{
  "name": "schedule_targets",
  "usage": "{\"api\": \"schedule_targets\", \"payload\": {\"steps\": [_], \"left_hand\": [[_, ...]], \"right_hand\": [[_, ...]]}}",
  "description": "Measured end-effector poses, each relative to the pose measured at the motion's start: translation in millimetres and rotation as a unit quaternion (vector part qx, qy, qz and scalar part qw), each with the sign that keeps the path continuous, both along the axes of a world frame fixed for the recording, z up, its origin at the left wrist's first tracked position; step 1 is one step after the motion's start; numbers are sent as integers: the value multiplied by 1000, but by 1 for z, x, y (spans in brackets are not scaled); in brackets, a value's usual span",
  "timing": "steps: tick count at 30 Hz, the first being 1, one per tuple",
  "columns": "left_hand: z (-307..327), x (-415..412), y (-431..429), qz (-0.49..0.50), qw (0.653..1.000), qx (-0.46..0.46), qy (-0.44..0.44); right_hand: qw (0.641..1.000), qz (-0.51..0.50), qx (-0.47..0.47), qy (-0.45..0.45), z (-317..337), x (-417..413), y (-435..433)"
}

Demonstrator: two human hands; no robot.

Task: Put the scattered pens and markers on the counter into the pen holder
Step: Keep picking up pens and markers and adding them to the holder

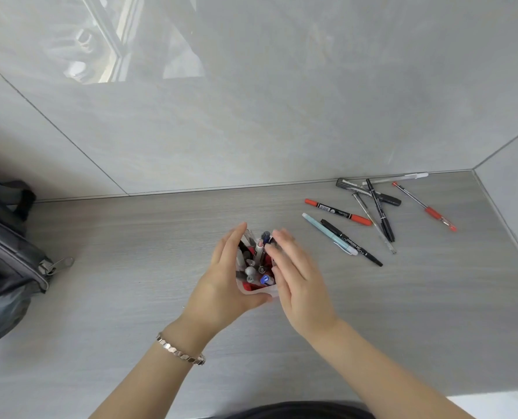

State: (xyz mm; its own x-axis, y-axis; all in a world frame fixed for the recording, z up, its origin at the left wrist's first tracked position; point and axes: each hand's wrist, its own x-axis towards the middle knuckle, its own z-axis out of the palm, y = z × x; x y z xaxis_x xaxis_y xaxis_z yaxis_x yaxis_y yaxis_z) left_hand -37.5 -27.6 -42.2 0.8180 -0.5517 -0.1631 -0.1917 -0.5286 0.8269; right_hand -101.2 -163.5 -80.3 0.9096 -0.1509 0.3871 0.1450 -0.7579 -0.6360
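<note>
Cupping the pen holder mid-counter, my left hand wraps its left side; my right hand lies flat and unclenched against its right. Loose pens lie scattered right of the holder; a grey bag sits far left.

dark bag far left on counter | zipper pull | grey tiled wall

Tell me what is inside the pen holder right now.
The pen holder holds a bunch of upright pens, some with blue, grey and white tops. The left hand and right hand cup its sides, so the walls and the pens' lower ends are hidden.
</note>
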Motion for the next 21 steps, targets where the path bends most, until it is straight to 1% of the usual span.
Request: {"api": "schedule_targets", "payload": {"steps": [1, 2, 4, 5, 7, 9, 10, 12, 13, 15, 18, 20, 21], "left_hand": [[0, 0, 0, -1, 1000, 1, -5], [1, 1, 1, 3, 1000, 1, -5], [3, 1, 0, 11, 1000, 10, 3], [4, 1, 0, 11, 1000, 18, 9], [5, 0, 0, 12, 999, 26, 17], [5, 0, 0, 13, 999, 31, 19], [4, 0, 0, 12, 999, 35, 17], [4, 0, 1, 10, 999, 41, 13], [5, 0, 1, 11, 999, 42, 13], [5, -1, 1, 11, 999, 43, 12], [6, -1, 1, 8, 999, 44, 13], [6, -1, 2, 7, 999, 41, 14], [6, -1, 2, 7, 999, 41, 13]], "right_hand": [[999, 4, -27, 16, -3, -3, 0], [999, 17, -26, 34, -2, -6, -1], [997, 38, 25, 62, 5, -9, -10], [996, 16, 56, 65, 9, -8, -18], [988, -93, 100, 75, 9, -1, -47], [966, -191, 77, 154, 1, 7, -83], [953, -218, 57, 201, -5, 11, -99], [933, -248, 38, 258, -15, 17, -123], [926, -250, 37, 280, -18, 21, -131], [918, -219, 26, 331, -22, 31, -139], [904, -165, -25, 393, -26, 44, -142], [893, -137, -63, 423, -22, 48, -143], [894, -121, -73, 425, -20, 49, -143]]}}
